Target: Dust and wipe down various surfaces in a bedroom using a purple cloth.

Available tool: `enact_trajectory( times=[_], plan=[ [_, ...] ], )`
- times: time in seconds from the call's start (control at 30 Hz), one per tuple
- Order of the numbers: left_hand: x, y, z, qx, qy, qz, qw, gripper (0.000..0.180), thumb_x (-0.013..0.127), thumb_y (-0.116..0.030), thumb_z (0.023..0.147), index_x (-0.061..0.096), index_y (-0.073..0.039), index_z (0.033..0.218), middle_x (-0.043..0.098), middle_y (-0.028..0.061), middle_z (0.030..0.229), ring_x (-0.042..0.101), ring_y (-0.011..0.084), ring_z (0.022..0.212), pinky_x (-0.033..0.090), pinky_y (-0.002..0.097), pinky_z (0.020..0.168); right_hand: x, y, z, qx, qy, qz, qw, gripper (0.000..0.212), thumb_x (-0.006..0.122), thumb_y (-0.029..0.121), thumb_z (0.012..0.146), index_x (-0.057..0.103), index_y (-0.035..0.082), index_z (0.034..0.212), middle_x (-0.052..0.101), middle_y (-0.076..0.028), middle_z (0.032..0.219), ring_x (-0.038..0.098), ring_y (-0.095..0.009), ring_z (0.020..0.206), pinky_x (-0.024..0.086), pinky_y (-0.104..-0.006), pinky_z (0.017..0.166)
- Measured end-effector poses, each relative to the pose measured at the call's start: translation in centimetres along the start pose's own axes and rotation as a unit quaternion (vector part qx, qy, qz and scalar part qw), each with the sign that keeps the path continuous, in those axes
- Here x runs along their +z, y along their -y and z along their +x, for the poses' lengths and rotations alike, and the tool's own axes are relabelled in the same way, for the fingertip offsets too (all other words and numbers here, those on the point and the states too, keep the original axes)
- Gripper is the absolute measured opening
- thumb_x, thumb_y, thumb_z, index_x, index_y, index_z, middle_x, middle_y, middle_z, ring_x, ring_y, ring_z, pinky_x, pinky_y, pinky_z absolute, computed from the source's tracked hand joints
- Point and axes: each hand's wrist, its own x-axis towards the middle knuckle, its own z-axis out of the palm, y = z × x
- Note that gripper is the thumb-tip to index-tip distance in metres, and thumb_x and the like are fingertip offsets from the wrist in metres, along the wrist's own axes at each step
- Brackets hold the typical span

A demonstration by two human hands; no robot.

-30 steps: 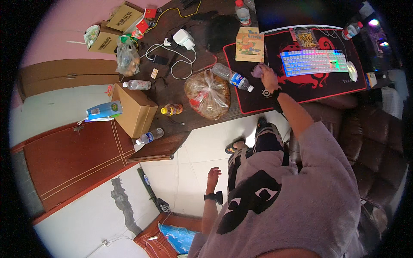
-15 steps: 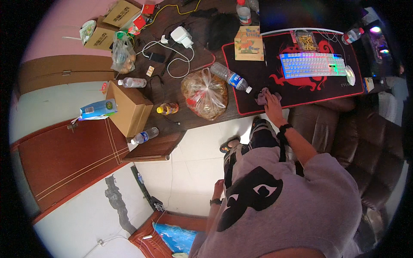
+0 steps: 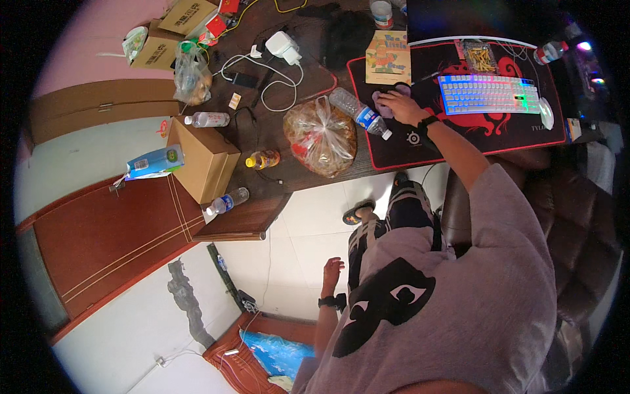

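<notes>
My right hand [image 3: 401,107] presses a greyish-purple cloth [image 3: 381,108] onto the black desk mat [image 3: 430,141], with its fingers over the cloth. Just left of that hand, a clear plastic bottle [image 3: 359,113] with a blue label lies across the mat's red left edge. A tied clear bag of brown contents [image 3: 320,139] rests against the bottle's left side. Beyond the cloth lies an orange-yellow booklet [image 3: 388,58]. My left hand [image 3: 333,270] hangs away from the desk above the floor, holding nothing, its fingers loosely apart.
A lit white keyboard [image 3: 489,95] and white mouse [image 3: 546,113] sit to the right. Left on the desk are a yellow-capped bottle [image 3: 264,159], a white charger with cable [image 3: 283,47] and a cardboard box [image 3: 203,161]. A brown leather chair [image 3: 558,203] stands at the near right.
My right hand has slid the cloth farther from me and slightly left across the mat, reaching past the bottle. My left hand has risen a little and come into fuller view.
</notes>
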Motion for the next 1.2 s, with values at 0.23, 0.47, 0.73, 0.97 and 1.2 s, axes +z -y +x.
enact_trajectory(
  times=[0.23, 0.47, 0.73, 0.97, 1.2],
  plan=[
    [-0.5, 6.7, 0.7, -0.053, 0.031, -0.009, 0.998, 0.028, 0.048, -0.024, 0.093, 0.059, -0.003, 0.109, 0.068, 0.0094, 0.090, 0.066, 0.0171, 0.076, 0.047, 0.0279, 0.060, 1.6, 2.9, -10.0, 0.012, -0.045, 0.060, 0.997, 0.045, 0.057, -0.002, 0.072, 0.057, 0.006, 0.117, 0.048, -0.008, 0.134, 0.041, -0.033, 0.126, 0.036, -0.0418, 0.105],
    [-0.7, 4.5, 1.0, -0.093, 0.023, -0.031, 0.995, 0.030, 0.045, -0.024, 0.093, 0.060, -0.003, 0.107, 0.069, 0.0087, 0.088, 0.067, 0.0166, 0.074, 0.049, 0.0280, 0.060, 3.5, 8.0, -21.8, 0.186, -0.050, 0.032, 0.981, 0.047, 0.061, 0.000, 0.070, 0.057, 0.004, 0.116, 0.050, -0.008, 0.131, 0.042, -0.034, 0.122, 0.034, -0.0416, 0.105],
    [-2.7, 5.8, 4.2, 0.024, 0.018, -0.066, 0.997, 0.031, 0.045, -0.026, 0.092, 0.059, -0.002, 0.106, 0.067, 0.0101, 0.088, 0.065, 0.0176, 0.076, 0.050, 0.0293, 0.063, 5.6, 8.4, -24.2, 0.373, -0.123, 0.086, 0.916, 0.038, 0.056, 0.011, 0.079, 0.056, 0.003, 0.116, 0.056, -0.020, 0.116, 0.053, -0.040, 0.108, 0.041, -0.0443, 0.096],
    [-6.8, 6.2, 5.5, 0.140, -0.085, -0.005, 0.987, 0.024, 0.051, -0.020, 0.089, 0.061, -0.001, 0.100, 0.068, 0.0157, 0.087, 0.067, 0.0278, 0.078, 0.052, 0.0368, 0.071, 3.1, 20.5, -15.7, 0.214, 0.111, 0.260, 0.935, 0.032, 0.055, 0.009, 0.072, 0.062, 0.001, 0.102, 0.067, -0.015, 0.096, 0.064, -0.030, 0.092, 0.049, -0.0344, 0.085],
    [-13.6, 4.9, 2.5, 0.172, -0.133, -0.022, 0.976, 0.027, 0.052, -0.019, 0.086, 0.059, -0.002, 0.106, 0.067, 0.0154, 0.086, 0.066, 0.0285, 0.082, 0.050, 0.0371, 0.071, 8.5, 34.4, -7.1, 0.087, 0.094, 0.147, 0.981, 0.040, 0.060, 0.023, 0.075, 0.056, -0.001, 0.107, 0.057, -0.023, 0.102, 0.055, -0.041, 0.096, 0.044, -0.0456, 0.084]
  ],
)
